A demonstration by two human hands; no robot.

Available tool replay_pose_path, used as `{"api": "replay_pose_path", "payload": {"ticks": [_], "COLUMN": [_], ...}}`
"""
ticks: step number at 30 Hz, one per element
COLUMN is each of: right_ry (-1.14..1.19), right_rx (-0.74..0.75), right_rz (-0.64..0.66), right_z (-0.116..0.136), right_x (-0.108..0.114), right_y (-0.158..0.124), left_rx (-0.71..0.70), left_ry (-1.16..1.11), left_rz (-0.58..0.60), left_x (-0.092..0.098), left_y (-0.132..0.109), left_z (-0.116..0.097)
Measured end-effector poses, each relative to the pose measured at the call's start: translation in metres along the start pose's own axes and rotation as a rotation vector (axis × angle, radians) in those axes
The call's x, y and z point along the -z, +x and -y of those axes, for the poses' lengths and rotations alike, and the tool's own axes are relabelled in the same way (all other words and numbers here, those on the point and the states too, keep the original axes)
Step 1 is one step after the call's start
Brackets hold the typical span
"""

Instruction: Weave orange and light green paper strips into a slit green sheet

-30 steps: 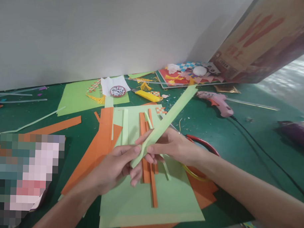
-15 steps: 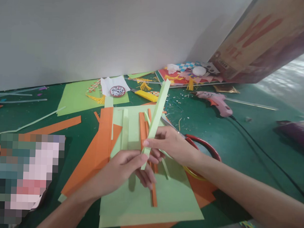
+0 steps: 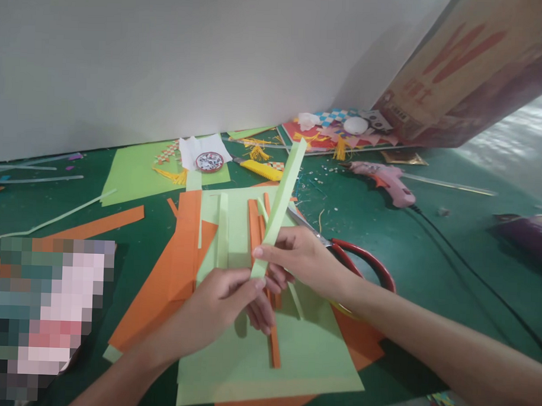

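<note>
Pinching pale green strip (image 3: pixel 280 206) | left hand (image 3: pixel 231 293): thumb and fingers closed at its lower end | right hand (image 3: pixel 302 258): gripping just above | strip tilted, over light green sheet (image 3: pixel 310 352) on counter (image 3: pixel 466 210)

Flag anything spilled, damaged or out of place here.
Pale bits lie scattered on the green table between the yellow knife and pink glue gun, as if spilled. A pixelated patch at lower left hides part of the view.

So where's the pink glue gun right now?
The pink glue gun lies right of centre in the head view, on the green table, beyond the right hand and the red-handled scissors.
</note>
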State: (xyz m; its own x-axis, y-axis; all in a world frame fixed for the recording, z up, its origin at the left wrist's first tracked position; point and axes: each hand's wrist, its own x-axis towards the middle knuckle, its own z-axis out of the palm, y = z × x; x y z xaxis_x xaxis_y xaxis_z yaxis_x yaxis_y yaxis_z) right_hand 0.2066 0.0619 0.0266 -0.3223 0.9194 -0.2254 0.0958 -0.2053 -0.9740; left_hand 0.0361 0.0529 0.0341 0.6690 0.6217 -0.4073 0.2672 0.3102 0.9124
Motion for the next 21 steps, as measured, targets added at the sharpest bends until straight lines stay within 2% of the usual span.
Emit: {"api": "replay_pose_path", "payload": {"ticks": [9,16,21], "right_ry": [-0.041,0.018,0.019], "right_rx": [-0.018,0.015,0.021], "right_rz": [-0.055,0.091,0.069], "right_z": [0.0001,0.0002,-0.001], "right_x": [0.0002,0.0,-0.0002], "right_y": [0.001,0.0013,0.0002], "left_rx": [0.0,-0.033,-0.014], "left_ry": [-0.049,-0.064,-0.02], "left_rz": [-0.01,-0.04,-0.038], "left_x": [-0.0015,0.0005,0.0014], "left_y": [0.0009,0.0014,0.0014], "left_z": [-0.0007,-0.0018,-0.0004]}}
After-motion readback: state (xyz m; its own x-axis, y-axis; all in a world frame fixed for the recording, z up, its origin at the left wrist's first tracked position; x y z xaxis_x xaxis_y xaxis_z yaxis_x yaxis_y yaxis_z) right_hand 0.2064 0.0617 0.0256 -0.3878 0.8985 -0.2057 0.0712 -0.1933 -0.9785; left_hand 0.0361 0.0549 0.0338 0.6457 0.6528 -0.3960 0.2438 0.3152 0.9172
